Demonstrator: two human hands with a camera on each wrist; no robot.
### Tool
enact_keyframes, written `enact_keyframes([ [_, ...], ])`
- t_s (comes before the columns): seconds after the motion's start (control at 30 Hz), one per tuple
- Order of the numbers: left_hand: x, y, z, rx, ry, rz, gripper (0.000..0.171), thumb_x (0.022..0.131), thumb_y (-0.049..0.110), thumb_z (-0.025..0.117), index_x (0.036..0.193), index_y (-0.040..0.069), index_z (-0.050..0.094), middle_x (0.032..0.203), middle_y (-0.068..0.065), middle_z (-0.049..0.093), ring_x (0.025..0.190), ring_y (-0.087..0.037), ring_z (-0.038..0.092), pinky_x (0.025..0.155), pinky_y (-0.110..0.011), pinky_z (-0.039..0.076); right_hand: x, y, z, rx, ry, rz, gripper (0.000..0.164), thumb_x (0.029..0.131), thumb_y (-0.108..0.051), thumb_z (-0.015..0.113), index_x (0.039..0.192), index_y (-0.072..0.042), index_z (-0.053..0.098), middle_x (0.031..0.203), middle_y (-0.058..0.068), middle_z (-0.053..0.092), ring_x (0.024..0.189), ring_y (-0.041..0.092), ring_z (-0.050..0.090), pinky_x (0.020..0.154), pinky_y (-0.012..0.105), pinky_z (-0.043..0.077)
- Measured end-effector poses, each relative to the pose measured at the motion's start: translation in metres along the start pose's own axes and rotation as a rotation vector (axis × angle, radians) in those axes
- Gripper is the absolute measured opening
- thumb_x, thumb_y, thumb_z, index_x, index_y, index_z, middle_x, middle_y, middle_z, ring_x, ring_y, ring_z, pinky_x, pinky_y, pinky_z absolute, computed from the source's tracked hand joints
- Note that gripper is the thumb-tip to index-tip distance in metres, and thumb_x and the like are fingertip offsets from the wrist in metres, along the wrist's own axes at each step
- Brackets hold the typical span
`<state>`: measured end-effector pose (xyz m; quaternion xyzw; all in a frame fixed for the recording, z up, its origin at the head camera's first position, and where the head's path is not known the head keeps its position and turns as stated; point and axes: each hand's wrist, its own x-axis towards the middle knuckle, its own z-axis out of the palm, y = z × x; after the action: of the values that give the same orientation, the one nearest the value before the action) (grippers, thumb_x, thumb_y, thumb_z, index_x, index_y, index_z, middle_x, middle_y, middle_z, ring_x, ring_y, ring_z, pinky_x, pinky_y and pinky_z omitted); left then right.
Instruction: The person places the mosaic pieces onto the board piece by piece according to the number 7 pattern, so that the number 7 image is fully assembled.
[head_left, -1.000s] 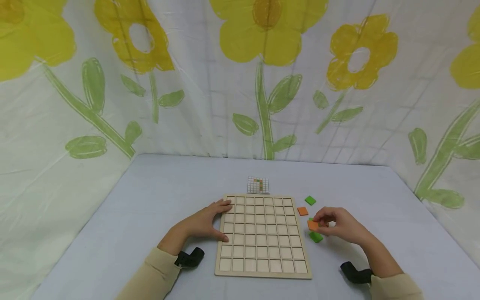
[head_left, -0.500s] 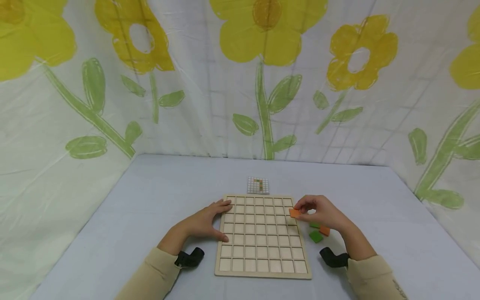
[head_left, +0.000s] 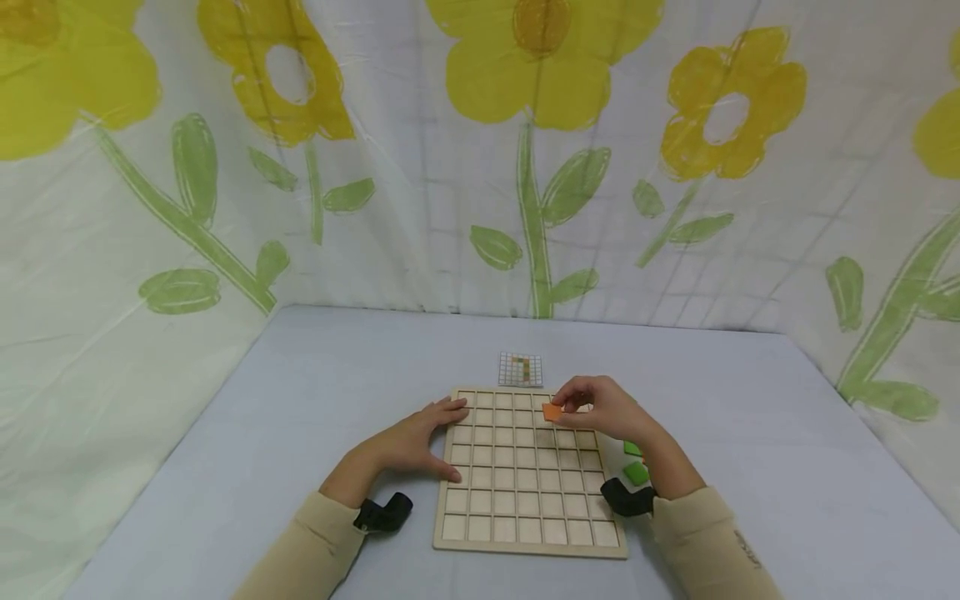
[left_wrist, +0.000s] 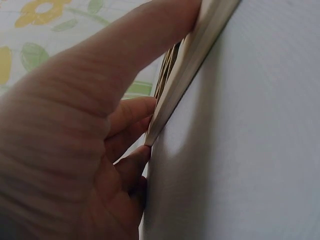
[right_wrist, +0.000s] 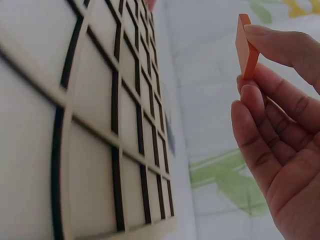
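Observation:
A pale wooden grid board lies flat on the table in the head view. My left hand rests on its left edge, thumb and fingers spread along the rim; the left wrist view has the thumb touching the board's side. Over the board's upper right cells, my right hand pinches a square orange tile between thumb and fingertips. In the right wrist view this tile is held on edge, apart from the grid.
Two green tiles lie right of the board, partly behind the right wrist, with a sliver of orange beside them. A small printed card with a coloured grid pattern lies beyond the board's far edge. A flower-patterned curtain hangs behind the table.
My right hand has carried the orange tile left, from the loose tiles beside the board to above its upper right cells. My left hand stays on the board's edge. The head view has shifted slightly.

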<state>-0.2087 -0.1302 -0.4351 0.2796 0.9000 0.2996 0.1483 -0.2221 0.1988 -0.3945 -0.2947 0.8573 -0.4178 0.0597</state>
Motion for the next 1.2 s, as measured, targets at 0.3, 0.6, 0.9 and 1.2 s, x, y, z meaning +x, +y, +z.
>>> enact_keyframes([
  [0.3, 0.0, 0.002, 0.0, -0.006, 0.0, 0.001, 0.094, 0.066, 0.047, 0.08, 0.144, 0.017, 0.037, 0.155, 0.002, 0.023, 0.145, -0.028, 0.011, 0.116, -0.052, 0.016, 0.021, -0.01, 0.013, 0.018, -0.014, -0.023, 0.018, 0.08, -0.014, 0.073, 0.095, -0.004, 0.068, 0.091, 0.009, 0.066, 0.074, 0.004, 0.057, 0.068, 0.028, 0.053],
  [0.6, 0.0, 0.003, -0.002, -0.007, 0.002, -0.01, 0.093, 0.067, 0.047, 0.08, 0.144, 0.017, 0.037, 0.155, 0.003, 0.023, 0.145, -0.029, 0.011, 0.115, -0.053, 0.017, 0.039, -0.018, 0.028, 0.016, -0.033, 0.019, 0.018, 0.081, -0.016, 0.073, 0.096, -0.006, 0.068, 0.094, 0.008, 0.066, 0.077, 0.009, 0.058, 0.07, 0.026, 0.053],
  [0.9, -0.001, 0.002, -0.002, -0.011, -0.002, -0.009, 0.092, 0.067, 0.047, 0.08, 0.143, 0.018, 0.038, 0.155, 0.003, 0.023, 0.145, -0.031, 0.011, 0.114, -0.056, 0.018, 0.056, -0.017, 0.04, 0.036, -0.051, 0.053, 0.022, 0.08, -0.017, 0.073, 0.098, -0.005, 0.069, 0.094, 0.009, 0.067, 0.078, 0.01, 0.061, 0.07, 0.023, 0.053],
  [1.2, -0.001, 0.002, -0.002, -0.021, -0.007, -0.004, 0.093, 0.067, 0.047, 0.08, 0.144, 0.018, 0.037, 0.155, 0.003, 0.023, 0.145, -0.03, 0.01, 0.115, -0.055, 0.018, 0.059, 0.0, 0.052, 0.055, -0.032, 0.114, 0.023, 0.079, -0.018, 0.075, 0.095, -0.003, 0.069, 0.085, 0.008, 0.065, 0.071, 0.009, 0.058, 0.064, 0.024, 0.052],
])
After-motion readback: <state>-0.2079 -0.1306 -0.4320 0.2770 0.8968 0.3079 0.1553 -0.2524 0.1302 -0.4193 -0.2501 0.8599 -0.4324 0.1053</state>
